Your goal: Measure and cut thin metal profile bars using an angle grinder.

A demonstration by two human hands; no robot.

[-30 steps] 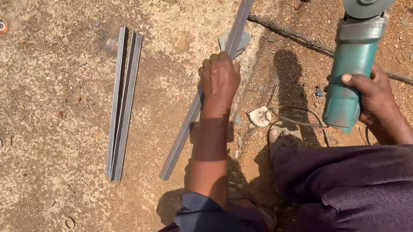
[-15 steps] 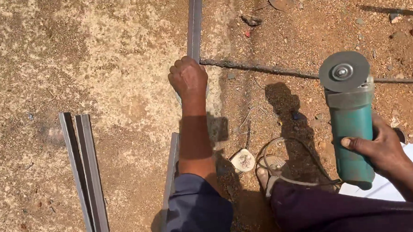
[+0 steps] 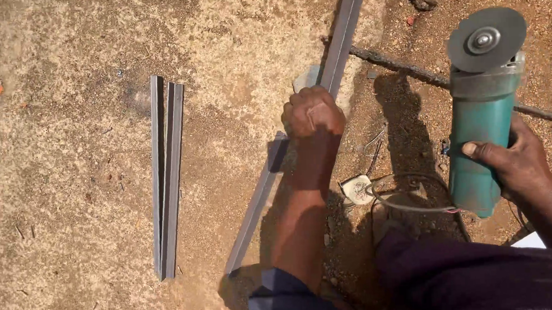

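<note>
Left hand pins a long metal bar on the sandy ground, grinder held to the right.

The left hand (image 3: pixel 311 113) is closed in a fist on the metal bar (image 3: pixel 253 205), whose long axis runs from the near edge of the ground up toward the far right. The right hand (image 3: pixel 512 160) is wrapped around the green angle grinder (image 3: pixel 482 121), disc pointing away, apart from the bar on its right.

1. A long grey metal bar (image 3: pixel 262 193) lies slanted on the sandy ground, running from lower left to upper right, gripped near its middle.
2. A teal angle grinder (image 3: pixel 481 127) is held upright above the dirt, its grey disc at the top.
</note>
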